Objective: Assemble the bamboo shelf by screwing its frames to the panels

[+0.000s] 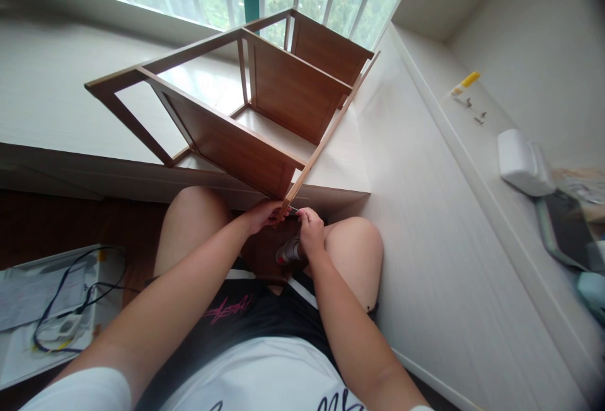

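A brown wooden shelf frame [265, 108] lies tipped on the white window ledge [57, 89], its near corner reaching toward my knees. My left hand [265, 214] is closed around that near corner of the frame. My right hand [309, 234] is closed on a screwdriver with a dark and red handle [289, 252], its thin metal tip meeting the frame's corner. Both hands sit between my bare knees.
A white side shelf [472, 146] on the right carries loose screws [475, 111], a yellow-tipped packet [466, 83], a white box-shaped device [520, 162] and a dark tablet [570, 225]. At the lower left, papers and a black cable [66, 297] lie on the dark floor.
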A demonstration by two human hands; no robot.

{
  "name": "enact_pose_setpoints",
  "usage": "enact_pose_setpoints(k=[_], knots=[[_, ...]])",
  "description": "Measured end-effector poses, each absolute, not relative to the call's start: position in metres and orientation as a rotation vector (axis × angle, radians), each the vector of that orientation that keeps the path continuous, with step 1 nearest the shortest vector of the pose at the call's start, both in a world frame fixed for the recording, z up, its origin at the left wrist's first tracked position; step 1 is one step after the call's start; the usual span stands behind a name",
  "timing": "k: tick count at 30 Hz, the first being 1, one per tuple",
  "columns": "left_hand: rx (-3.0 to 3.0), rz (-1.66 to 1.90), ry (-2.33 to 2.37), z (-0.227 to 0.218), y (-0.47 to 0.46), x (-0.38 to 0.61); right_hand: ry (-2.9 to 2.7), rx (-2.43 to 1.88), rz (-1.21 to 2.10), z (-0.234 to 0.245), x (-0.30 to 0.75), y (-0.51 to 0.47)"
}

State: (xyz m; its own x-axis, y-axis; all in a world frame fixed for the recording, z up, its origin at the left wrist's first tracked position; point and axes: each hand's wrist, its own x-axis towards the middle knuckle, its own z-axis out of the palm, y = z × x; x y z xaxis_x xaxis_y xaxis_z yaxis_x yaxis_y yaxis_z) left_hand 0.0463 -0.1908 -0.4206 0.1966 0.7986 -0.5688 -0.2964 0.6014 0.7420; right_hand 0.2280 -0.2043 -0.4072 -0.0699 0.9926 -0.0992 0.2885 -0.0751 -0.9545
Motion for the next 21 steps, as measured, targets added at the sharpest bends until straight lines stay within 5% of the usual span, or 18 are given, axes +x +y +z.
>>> enact_pose_setpoints(k=[12,21], knots=[[0.533,0.836,1.124,-0.424,-0.191,0.048,-0.965,-1.286,1.851,-0.416,0.222,-0.197],[0.535,0.808,1.176,-0.408,-0.194,0.050,-0.865,-1.265,1.843,-0.411,0.221,-0.201]])
